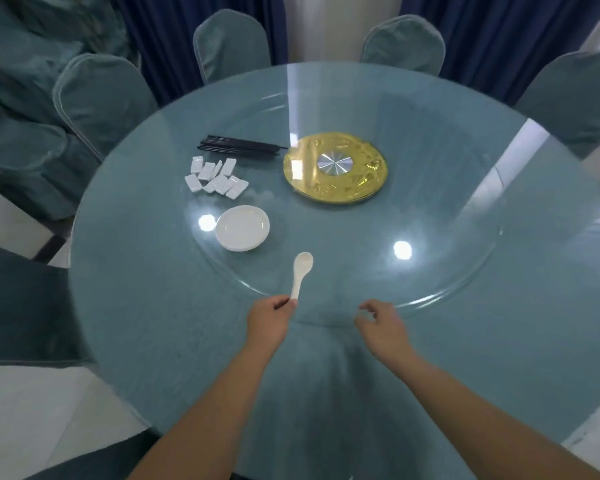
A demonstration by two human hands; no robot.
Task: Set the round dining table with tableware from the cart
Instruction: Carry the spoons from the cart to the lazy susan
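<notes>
My left hand [269, 318] pinches the handle end of a white ceramic spoon [301, 271], whose bowl points away from me over the near edge of the glass turntable [430, 202]. My right hand [378, 320] hovers just right of it, fingers loosely curled, holding nothing. A stack of white plates [242, 227] sits on the turntable beyond the spoon. Further back lie several white chopstick rests [215, 178] in a heap and a bundle of black chopsticks [239, 147].
The round table [146, 323] has a teal cloth; a gold disc with a silver hub [335, 167] marks its centre. Teal-covered chairs [97, 98] ring the far and left sides, with dark blue curtains behind. White floor shows at lower left.
</notes>
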